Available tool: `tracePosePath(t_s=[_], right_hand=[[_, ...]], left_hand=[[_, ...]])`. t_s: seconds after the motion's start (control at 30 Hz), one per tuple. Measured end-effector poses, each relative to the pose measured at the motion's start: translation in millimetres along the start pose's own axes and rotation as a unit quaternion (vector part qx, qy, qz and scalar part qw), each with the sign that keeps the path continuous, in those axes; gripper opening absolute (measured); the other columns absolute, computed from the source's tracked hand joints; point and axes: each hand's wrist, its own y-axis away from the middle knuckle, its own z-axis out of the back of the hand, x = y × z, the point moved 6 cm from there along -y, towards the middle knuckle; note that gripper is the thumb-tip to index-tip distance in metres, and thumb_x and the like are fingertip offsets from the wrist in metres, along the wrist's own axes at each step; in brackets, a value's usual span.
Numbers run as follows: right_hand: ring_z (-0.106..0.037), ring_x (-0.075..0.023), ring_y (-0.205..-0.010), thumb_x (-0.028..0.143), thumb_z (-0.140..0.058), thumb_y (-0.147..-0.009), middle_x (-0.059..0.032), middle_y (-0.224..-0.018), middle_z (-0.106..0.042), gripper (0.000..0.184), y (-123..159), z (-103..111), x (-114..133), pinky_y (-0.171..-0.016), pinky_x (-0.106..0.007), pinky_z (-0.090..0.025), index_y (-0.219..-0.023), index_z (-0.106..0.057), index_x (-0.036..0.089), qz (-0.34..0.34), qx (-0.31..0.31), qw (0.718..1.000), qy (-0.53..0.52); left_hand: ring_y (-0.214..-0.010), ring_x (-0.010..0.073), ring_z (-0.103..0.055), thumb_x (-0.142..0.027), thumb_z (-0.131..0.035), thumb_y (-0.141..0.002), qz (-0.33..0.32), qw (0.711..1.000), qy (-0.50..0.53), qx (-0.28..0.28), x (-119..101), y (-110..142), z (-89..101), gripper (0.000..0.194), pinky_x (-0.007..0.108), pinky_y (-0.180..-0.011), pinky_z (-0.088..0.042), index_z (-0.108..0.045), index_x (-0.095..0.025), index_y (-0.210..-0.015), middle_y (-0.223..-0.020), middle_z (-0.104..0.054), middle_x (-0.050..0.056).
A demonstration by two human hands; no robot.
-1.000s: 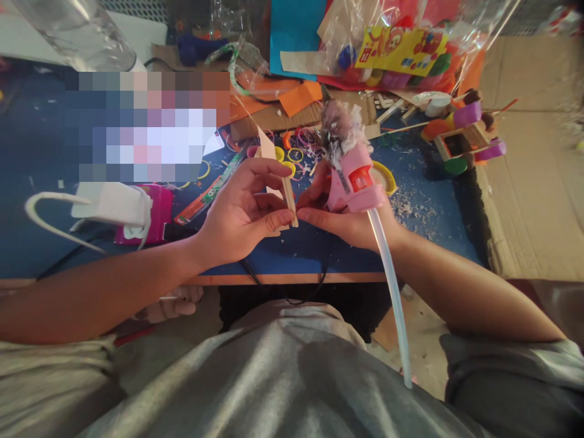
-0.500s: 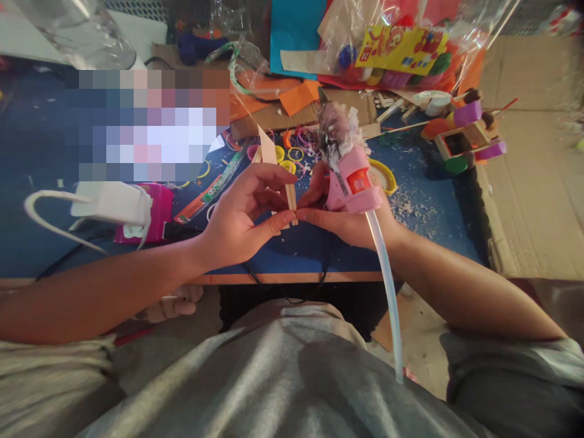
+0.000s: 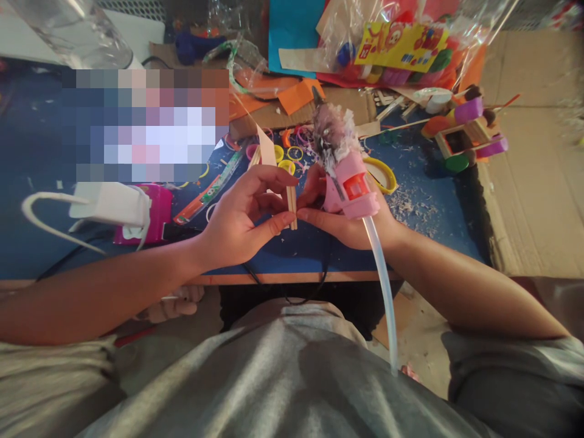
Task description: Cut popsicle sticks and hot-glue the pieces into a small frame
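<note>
Between thumb and fingers, my left hand (image 3: pixel 249 216) pinches a few thin wooden sticks (image 3: pixel 292 210) held together and standing nearly upright. My right hand (image 3: pixel 347 228) is closed around a pink hot glue gun (image 3: pixel 358 191); its grip is mostly hidden behind the body. Grey and white glue fluff coats the front of the gun, and its dark nozzle points away from me. A long translucent glue stick (image 3: pixel 383 292) sticks out of the back towards my lap. My right thumb tip reaches the lower end of the sticks, touching or almost touching them.
A white plug (image 3: pixel 107 210) with cable sits on a magenta block at left. Coloured rings and scraps lie beyond my hands, beside a yellow tape roll (image 3: pixel 383 173). At right stands a small wooden frame (image 3: pixel 463 143) with coloured round pieces, near cardboard (image 3: pixel 538 164).
The glue gun has tilted and shifted slightly left, showing more of its nozzle. The wooden sticks have turned a little more upright. Both hands keep their hold.
</note>
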Motion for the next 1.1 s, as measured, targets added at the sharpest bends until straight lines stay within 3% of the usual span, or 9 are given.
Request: tracePosePath(t_s=[0.2, 0.43, 0.63, 0.87, 1.1], right_hand=[[-0.08, -0.021, -0.086, 0.042, -0.106, -0.078, 0.0002, -0.093, -0.081, 0.052, 0.8, -0.3, 3.8, -0.088, -0.04, -0.069, -0.106, -0.065, 0.027, 0.026, -0.017, 0.999, 0.011], [-0.083, -0.0225, -0.087, 0.043, -0.11, -0.073, 0.0005, -0.094, -0.082, 0.064, -0.2, -0.2, -1.4, -0.087, -0.042, -0.071, -0.111, -0.061, 0.027, 0.015, -0.01, 1.0, 0.011], [-0.084, -0.0225, -0.088, 0.041, -0.108, -0.077, -0.0006, -0.093, -0.084, 0.059, -0.6, 0.3, -3.0, -0.09, -0.041, -0.072, -0.11, -0.062, 0.026, 0.003, -0.004, 1.0, -0.012], [-0.082, -0.0216, -0.088, 0.036, -0.108, -0.075, 0.0018, -0.092, -0.082, 0.056, -1.4, -0.4, -7.9, -0.09, -0.041, -0.071, -0.106, -0.062, 0.029, -0.013, 0.011, 0.999, -0.033], [-0.078, -0.0184, -0.087, 0.027, -0.102, -0.078, 0.0032, -0.093, -0.079, 0.05, -1.7, -1.8, -5.5, -0.089, -0.037, -0.069, -0.105, -0.06, 0.03, -0.015, 0.018, 0.999, -0.046]], left_hand=[[-0.085, 0.0146, -0.08, -0.037, -0.092, -0.098, 0.009, 1.0, 0.005, 0.005, 0.6, 1.0, 1.3, 0.044, 0.022, -0.062, -0.069, -0.065, -0.028, -0.133, -0.117, -0.068, 0.004], [-0.089, 0.0148, -0.081, -0.047, -0.092, -0.098, 0.016, 1.0, -0.014, -0.006, -1.5, 0.9, 2.4, 0.048, 0.022, -0.065, -0.071, -0.064, -0.027, -0.132, -0.118, -0.066, 0.004], [-0.084, 0.0127, -0.079, -0.047, -0.095, -0.096, -0.003, 1.0, -0.011, -0.008, 1.8, 0.8, 1.1, 0.048, 0.022, -0.065, -0.07, -0.063, -0.029, -0.128, -0.116, -0.067, 0.003], [-0.096, 0.0128, -0.077, -0.043, -0.094, -0.097, -0.042, 0.999, -0.02, -0.008, -0.1, 0.3, 0.4, 0.045, 0.026, -0.083, -0.074, -0.064, -0.027, -0.128, -0.121, -0.068, 0.004], [-0.094, 0.0138, -0.078, -0.04, -0.093, -0.099, -0.032, 0.999, -0.022, 0.014, -1.7, -0.5, -0.3, 0.044, 0.024, -0.076, -0.074, -0.063, -0.027, -0.129, -0.121, -0.067, 0.005]])
